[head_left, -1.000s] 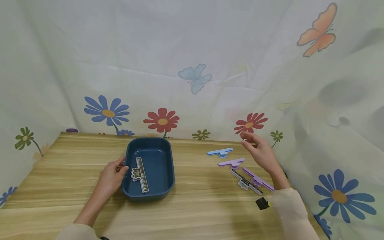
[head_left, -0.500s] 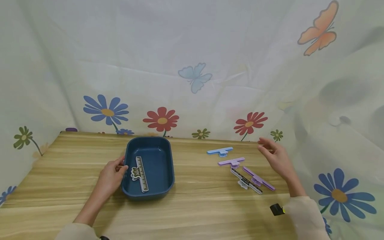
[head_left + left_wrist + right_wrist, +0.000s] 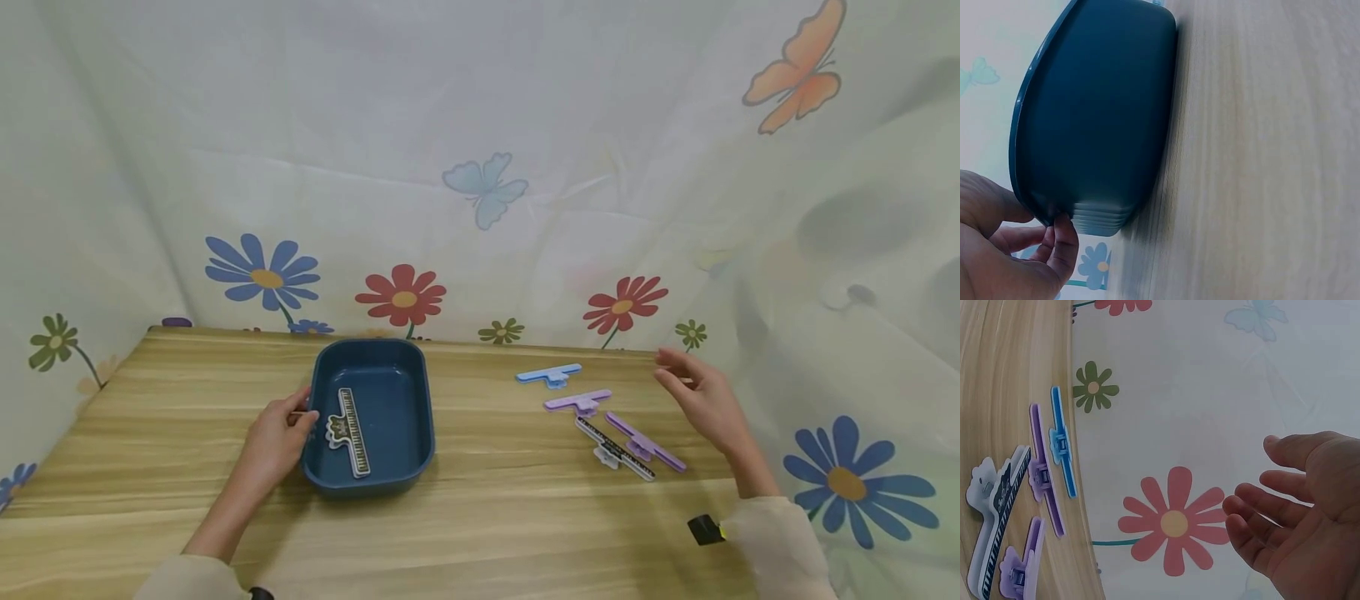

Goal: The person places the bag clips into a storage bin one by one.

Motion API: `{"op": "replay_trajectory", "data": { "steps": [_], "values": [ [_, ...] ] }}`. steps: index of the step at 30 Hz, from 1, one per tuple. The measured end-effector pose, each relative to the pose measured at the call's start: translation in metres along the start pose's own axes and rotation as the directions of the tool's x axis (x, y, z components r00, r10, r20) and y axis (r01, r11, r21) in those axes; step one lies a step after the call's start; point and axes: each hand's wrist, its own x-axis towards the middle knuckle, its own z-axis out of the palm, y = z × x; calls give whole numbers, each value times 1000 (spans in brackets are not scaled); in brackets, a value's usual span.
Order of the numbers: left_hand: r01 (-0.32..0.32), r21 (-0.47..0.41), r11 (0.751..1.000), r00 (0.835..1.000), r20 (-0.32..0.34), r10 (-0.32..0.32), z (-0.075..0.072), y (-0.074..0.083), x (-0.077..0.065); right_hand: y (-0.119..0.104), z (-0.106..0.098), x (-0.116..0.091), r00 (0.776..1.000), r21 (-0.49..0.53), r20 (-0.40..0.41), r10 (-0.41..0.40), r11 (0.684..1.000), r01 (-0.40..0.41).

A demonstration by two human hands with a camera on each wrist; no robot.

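A dark blue rectangular tub (image 3: 397, 417) stands on the table, its left rim pinched between the thumb and fingers of my left hand (image 3: 276, 442). In the left wrist view the fingers (image 3: 1065, 240) sit at the rim near the tub's corner. Inside the tub lies a black-and-white clip (image 3: 352, 433) with a piano-key pattern. My right hand (image 3: 705, 404) hovers at the table's right, holding nothing, its fingers relaxed. Left of it lie a blue clip (image 3: 549, 375), a purple clip (image 3: 577, 402), another purple clip (image 3: 647, 442) and a black-and-white piano-key clip (image 3: 615, 450).
The wooden table (image 3: 480, 533) ends at a patterned cloth backdrop (image 3: 480, 100) behind and on both sides. A purple object (image 3: 177, 322) shows at the back left corner. A black item (image 3: 705, 530) sits beside the right sleeve.
My right hand has moved right and slightly down, away from the clips on the table. My left hand keeps its place on the tub, and the clips lie unmoved.
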Motion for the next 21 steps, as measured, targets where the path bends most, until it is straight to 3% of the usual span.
{"op": "replay_trajectory", "data": {
  "steps": [12,21],
  "values": [
    [-12,-10,1000,1000,-11,12,-1,1,0,7,6,1,998,-14,23,-57,998,58],
    [-1,-11,1000,1000,-3,1,0,-1,1,8,9,0,997,-35,45,-56,998,58]
  ]
}}
